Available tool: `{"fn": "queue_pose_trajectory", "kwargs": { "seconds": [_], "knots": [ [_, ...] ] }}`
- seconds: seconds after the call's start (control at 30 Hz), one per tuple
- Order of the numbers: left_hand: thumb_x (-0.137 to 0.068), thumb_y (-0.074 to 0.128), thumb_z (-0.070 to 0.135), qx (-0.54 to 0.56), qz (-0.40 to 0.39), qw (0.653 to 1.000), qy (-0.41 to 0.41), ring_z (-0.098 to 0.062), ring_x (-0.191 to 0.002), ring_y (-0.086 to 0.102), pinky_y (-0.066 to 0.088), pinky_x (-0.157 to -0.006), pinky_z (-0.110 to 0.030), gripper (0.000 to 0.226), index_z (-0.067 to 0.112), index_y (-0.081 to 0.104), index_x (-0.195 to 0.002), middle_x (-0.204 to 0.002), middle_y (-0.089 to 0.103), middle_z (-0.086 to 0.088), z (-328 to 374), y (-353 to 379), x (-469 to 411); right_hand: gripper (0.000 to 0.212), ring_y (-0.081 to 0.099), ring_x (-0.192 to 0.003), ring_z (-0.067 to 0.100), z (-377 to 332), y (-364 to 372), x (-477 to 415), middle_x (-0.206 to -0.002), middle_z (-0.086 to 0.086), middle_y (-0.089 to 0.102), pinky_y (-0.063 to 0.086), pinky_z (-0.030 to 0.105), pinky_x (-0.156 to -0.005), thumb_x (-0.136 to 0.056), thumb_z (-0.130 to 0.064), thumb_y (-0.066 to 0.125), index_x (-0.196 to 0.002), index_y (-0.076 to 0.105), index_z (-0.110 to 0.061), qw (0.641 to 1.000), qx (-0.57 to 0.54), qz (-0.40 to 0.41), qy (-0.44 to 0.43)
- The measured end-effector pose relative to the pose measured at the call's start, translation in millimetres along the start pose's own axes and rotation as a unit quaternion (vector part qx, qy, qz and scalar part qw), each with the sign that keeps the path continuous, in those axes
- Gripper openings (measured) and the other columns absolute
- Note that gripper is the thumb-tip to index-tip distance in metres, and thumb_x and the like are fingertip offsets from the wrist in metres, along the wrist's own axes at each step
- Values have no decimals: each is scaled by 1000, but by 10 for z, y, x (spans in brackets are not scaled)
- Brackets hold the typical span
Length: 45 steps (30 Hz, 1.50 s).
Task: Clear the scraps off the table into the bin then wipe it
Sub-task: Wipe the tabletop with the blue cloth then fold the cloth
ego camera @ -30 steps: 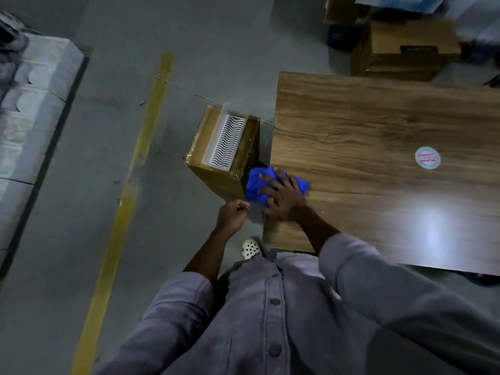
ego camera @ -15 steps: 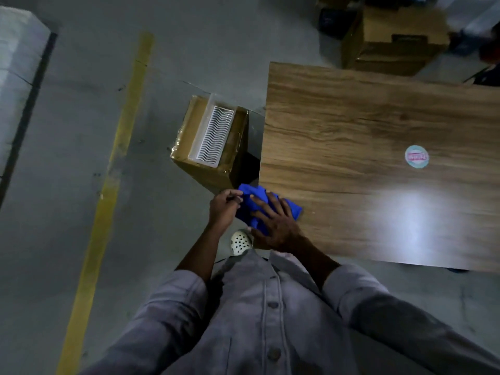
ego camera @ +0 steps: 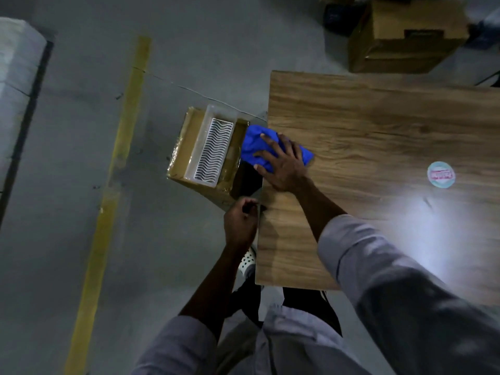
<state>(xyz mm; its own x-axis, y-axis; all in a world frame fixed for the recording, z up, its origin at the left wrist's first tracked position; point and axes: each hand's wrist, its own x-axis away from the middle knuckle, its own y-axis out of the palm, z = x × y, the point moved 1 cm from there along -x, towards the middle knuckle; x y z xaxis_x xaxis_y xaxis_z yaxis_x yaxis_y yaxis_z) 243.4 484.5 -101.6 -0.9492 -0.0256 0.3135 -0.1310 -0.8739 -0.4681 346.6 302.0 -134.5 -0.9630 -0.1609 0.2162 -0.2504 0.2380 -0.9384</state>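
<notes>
Cloth [ego camera: 253, 139] moved farther along table [ego camera: 378, 117] edge, R hand [ego camera: 284, 166] pressing it.

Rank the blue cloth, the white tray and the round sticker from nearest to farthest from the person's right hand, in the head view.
1. Blue cloth: under the right hand, at the table's left edge.
2. White tray: just left, on the box beside the table.
3. Round sticker: farther right on the table.
</notes>
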Motion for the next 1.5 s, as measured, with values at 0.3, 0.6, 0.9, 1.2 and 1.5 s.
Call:
{"fn": "queue_pose_trajectory", "kwargs": {
  "seconds": [0.3, 0.6, 0.9, 1.2, 1.5],
  "knots": [
    [-89, 62, -1, 51, 44, 996, -52, -15, -94, 67, 52, -88, -29, 26, 23, 67, -96, -97, 69, 8, 426, 40, -346, 51, 27, -149, 37, -435, 214, 1116, -164, -3, 37, 36, 60, -114, -97, -56, 38, -133, 63, -30, 998, -2, -13, -68],
    [-91, 67, 12, -111, -115, 986, 49, -25, -150, 29, 27, -123, -45, 73, 24, 37, -156, -162, 33, -6, 755, 477, -1041, 61, 12, -159, 37, 182, -273, -76, -172, 2, 21, 18, 61, -124, -93, -25, 59, -153, 49, -27, 992, 28, -111, -58],
    [-85, 66, 0, -28, 41, 994, 94, -24, -121, 58, 43, -109, -34, 39, 14, 70, -121, -126, 67, -6, 937, 517, -996, 72, 30, -152, 40, 246, -207, 252, -145, 13, 60, 50, 58, -104, -73, -42, 65, -141, 55, -22, 996, 11, -59, -62],
    [-87, 67, 0, -24, 57, 995, 81, -17, -117, 58, 45, -102, -28, 35, 18, 69, -117, -124, 64, -3, 877, 566, -849, 58, 28, -147, 34, 227, -143, 432, -152, 6, 56, 48, 59, -109, -82, -49, 47, -129, 72, -27, 994, -3, -54, -90],
    [-84, 57, 20, -6, 142, 986, 89, -21, -107, 63, 48, -92, -34, 17, 17, 68, -98, -110, 68, 1, 516, 693, -844, 50, 16, -157, 34, 506, -453, -448, -172, -15, 16, 19, 57, -121, -100, -70, 30, -146, 45, -58, 998, -52, 14, -37]
  ]
}}
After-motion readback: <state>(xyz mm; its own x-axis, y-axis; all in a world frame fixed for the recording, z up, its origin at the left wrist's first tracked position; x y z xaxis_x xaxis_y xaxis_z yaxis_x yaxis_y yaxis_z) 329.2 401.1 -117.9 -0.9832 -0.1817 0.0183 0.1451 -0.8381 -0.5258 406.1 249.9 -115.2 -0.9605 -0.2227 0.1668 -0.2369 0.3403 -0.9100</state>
